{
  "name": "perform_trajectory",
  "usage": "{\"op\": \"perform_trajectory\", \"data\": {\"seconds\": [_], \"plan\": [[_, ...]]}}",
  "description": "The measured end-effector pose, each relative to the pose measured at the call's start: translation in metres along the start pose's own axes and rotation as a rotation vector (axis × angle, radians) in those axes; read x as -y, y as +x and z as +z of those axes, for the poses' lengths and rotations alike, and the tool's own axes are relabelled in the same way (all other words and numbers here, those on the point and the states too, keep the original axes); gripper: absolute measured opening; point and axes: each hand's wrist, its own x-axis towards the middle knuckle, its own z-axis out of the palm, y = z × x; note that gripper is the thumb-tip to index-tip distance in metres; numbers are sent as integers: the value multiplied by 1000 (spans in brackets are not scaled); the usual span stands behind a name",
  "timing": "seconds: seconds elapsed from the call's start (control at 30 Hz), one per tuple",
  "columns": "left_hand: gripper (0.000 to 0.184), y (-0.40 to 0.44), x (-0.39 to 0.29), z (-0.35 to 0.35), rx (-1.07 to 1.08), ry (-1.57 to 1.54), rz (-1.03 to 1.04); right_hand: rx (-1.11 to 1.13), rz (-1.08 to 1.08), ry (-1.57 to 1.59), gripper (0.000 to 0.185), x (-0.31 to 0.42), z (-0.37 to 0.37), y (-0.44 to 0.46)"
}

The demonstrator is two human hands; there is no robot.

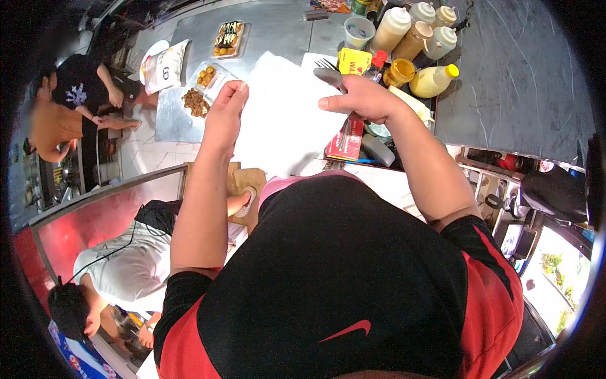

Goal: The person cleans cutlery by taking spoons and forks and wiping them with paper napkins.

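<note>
A bright white sheet, paper or thin plastic [278, 114], spreads between my two hands above the metal table. My left hand [226, 117] pinches its left edge between thumb and fingers. In my right hand [366, 101] are a fork [325, 64] and a spoon [329, 77], their heads pointing left over the sheet. The right thumb lies along the sheet's right side; whether it grips the sheet too I cannot tell. Left of the sheet stand a clear tray with round golden balls [206, 76] and a pile of brown chopped food [196, 103].
Sauce bottles [391, 30], a yellow-capped bottle [435, 81], a clear tub [358, 31] and a red box [346, 140] crowd the right. A filled takeout tray [228, 39] and a printed bag [165, 66] are farther back. Other people [123, 265] are at the left.
</note>
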Motion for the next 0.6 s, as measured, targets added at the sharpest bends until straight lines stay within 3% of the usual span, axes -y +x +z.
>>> {"op": "perform_trajectory", "data": {"seconds": [0.1, 0.2, 0.3, 0.4, 0.5, 0.6], "plan": [[15, 12, 20, -23, 57, -7, -8, 60, 54, -150, 91, -1, -7, 1], [34, -24, -20, 6, 55, -112, -229, 16, 43, -208, 76, -8, -11, 4], [53, -6, -11, -24, 426, 119, -375, -38, 122, -505, 59, 31, -11, -7], [56, -4, -5, -27, 404, 239, -250, -24, 64, -491, 54, 28, -18, -2], [55, 0, -24, -29, 447, 659, -334, -60, 15, -529, 52, 38, -19, -7], [48, -4, -12, -35, 602, 95, -301, 37, 8, -431, 50, 39, -23, -2]]}}
